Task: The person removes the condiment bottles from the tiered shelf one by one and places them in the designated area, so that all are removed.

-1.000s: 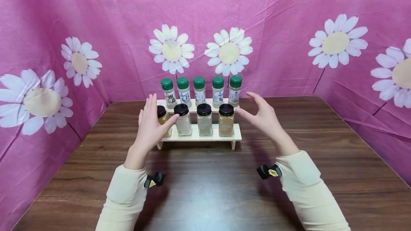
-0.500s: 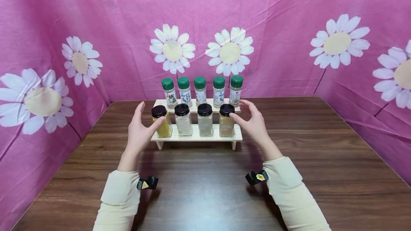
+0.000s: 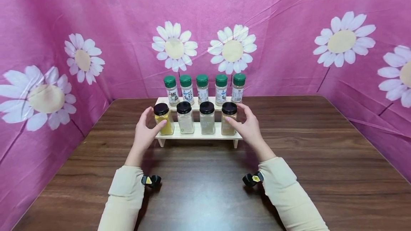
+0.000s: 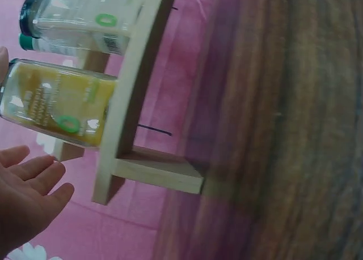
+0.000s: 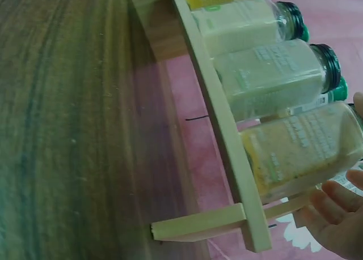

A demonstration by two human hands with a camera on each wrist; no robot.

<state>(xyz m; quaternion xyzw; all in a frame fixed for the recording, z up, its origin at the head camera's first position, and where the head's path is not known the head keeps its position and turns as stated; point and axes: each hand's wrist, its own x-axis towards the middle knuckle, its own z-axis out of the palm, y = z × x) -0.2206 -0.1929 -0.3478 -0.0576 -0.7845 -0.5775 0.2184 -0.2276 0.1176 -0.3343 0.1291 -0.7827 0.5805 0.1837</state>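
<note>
My left hand (image 3: 146, 131) is around the left side of a square jar of yellow powder (image 3: 165, 124) with a black lid. Its thumb crosses the jar's front in the head view; in the left wrist view the relaxed fingers (image 4: 42, 178) show a gap from the glass. At the other end, my right hand (image 3: 250, 129) flanks a jar of tan powder (image 3: 227, 127), thumb over its front, fingertips (image 5: 329, 200) close beside it. Both jars stand upright on the lower step of a pale wooden two-tier rack (image 3: 199, 136).
Between those two jars stand a whitish jar (image 3: 185, 124) and a grey-green jar (image 3: 207, 122). Several green-capped spice bottles (image 3: 202, 88) line the upper step. The rack is on a dark wooden table (image 3: 199, 181), before a pink flowered cloth (image 3: 205, 3).
My left hand moved left off the jars' front, then came in beside the yellow jar. My right hand moved left to the tan jar. The rack and jars look unmoved.
</note>
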